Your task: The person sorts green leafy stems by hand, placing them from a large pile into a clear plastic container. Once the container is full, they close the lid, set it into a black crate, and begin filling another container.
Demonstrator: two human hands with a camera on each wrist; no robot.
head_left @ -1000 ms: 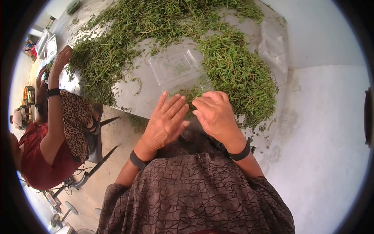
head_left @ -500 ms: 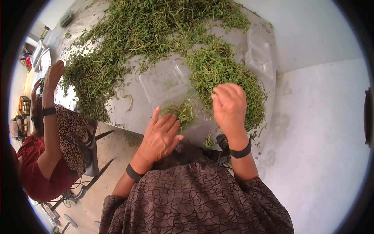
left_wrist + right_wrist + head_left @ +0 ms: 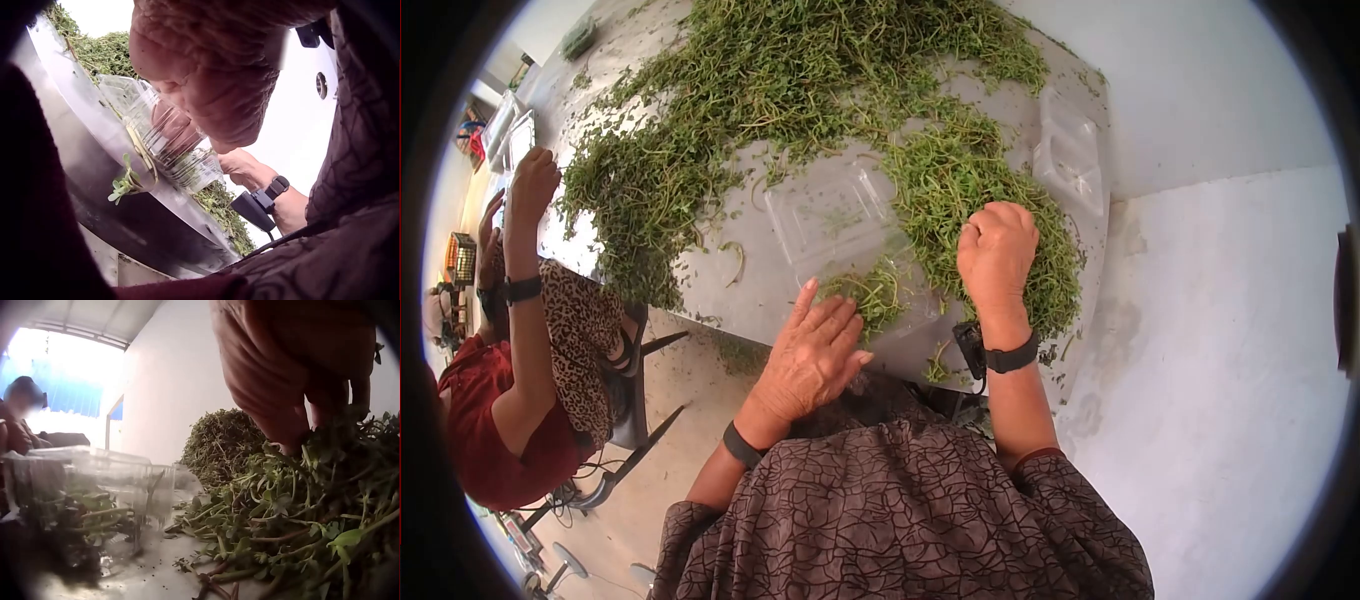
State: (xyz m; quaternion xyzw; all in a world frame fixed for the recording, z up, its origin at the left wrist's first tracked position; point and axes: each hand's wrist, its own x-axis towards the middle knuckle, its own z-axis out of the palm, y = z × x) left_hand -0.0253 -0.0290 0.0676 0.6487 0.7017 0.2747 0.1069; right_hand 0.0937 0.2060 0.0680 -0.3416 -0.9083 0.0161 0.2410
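A clear plastic clamshell box (image 3: pixel 795 235) lies opened on the table, its lid flap farther back. The near half holds a small heap of purslane (image 3: pixel 878 295). My left hand (image 3: pixel 810 350) rests at that half with extended fingers, which show through the clear wall (image 3: pixel 187 172) in the left wrist view. To the right, my right hand (image 3: pixel 1000 245) is over the pile of loose purslane (image 3: pixel 960 180). Its fingers curl down among the stems (image 3: pixel 306 487) in the right wrist view, with their tips hidden in the greens.
More purslane (image 3: pixel 780 80) spreads over the back of the metal table (image 3: pixel 700 290). Another clear box (image 3: pixel 1068 155) sits by the right edge, near the white wall (image 3: pixel 1220 300). At left sits another person in a red top (image 3: pixel 510 420). A loose sprig (image 3: pixel 938 365) lies near the front edge.
My right hand has moved away from the box, rightward onto the purslane pile, and its fingers have gone down into it. The left hand has shifted slightly down and stays at the box.
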